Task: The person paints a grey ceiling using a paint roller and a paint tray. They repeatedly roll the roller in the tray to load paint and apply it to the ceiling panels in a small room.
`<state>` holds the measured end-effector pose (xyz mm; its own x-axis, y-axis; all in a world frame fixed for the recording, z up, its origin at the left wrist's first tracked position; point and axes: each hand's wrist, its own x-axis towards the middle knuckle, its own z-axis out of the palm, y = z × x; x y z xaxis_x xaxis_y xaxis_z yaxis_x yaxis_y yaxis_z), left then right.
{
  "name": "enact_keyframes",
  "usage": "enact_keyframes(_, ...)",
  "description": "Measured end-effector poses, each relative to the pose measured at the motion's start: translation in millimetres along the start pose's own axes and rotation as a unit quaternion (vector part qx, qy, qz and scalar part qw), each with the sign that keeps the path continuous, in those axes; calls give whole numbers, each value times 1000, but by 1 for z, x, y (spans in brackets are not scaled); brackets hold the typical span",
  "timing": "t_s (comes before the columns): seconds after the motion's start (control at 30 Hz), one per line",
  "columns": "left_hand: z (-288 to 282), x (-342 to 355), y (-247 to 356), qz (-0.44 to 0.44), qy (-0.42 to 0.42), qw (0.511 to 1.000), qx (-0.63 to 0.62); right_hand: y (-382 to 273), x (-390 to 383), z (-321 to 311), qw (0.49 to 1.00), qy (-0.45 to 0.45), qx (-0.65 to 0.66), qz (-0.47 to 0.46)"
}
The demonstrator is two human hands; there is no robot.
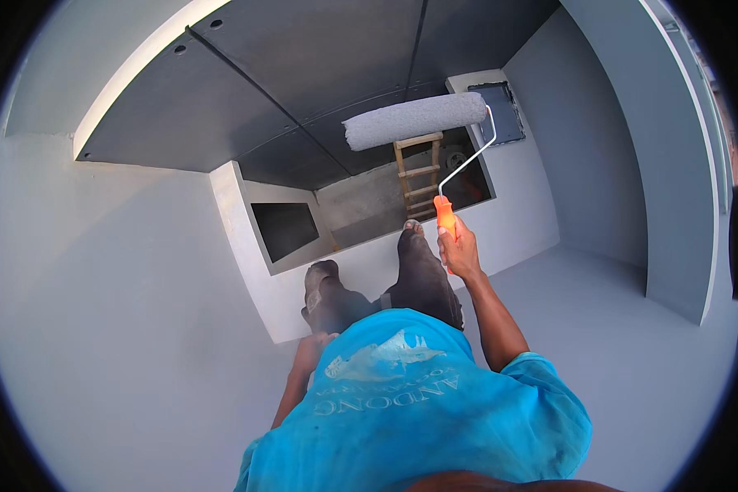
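Note:
My right hand (460,248) is closed round the orange handle of a paint roller (415,120), held out ahead of me. Its bent white wire frame runs up to a wide, fluffy grey sleeve, which hangs over the opening beyond my feet. Down by my thigh, at the hem of my blue shirt (393,385), is my left hand (324,339). The shirt and trouser leg hide most of its fingers, so whether it grips anything does not show.
My feet stand on a pale ledge (516,217) beside a deep opening. A wooden ladder (419,174) rises inside it. Dark grey panels (328,57) lie beyond, and a dark square recess (285,230) is at the left. Pale grey walls (123,271) flank me.

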<state>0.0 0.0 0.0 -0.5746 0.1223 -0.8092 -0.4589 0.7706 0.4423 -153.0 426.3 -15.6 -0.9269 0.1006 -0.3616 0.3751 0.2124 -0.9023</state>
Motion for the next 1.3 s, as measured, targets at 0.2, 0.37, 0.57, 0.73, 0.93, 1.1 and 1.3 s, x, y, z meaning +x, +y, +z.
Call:
enact_keyframes(0.2,59,-17,53,-11,56,982,-179,-84,73,16,981,-108,120,-105)
enact_keyframes(0.37,84,-4,50,27,56,973,-222,-109,110,74,961,-189,200,-17)
enact_keyframes(0.57,105,56,2,63,-95,961,-253,-116,161,136,968,-170,187,5)
enact_keyframes(0.73,65,105,8,-72,-98,954,-275,-133,224,182,961,-175,202,-64)
enact_keyframes(0.93,51,246,-20,43,210,913,-346,-121,292,230,960,-177,187,-113)
enact_keyframes(1.1,36,358,-49,102,282,874,-383,-109,343,262,955,-161,179,-172)
enact_keyframes(1.3,58,444,-122,34,314,857,-408,-95,398,295,934,-149,186,-266)
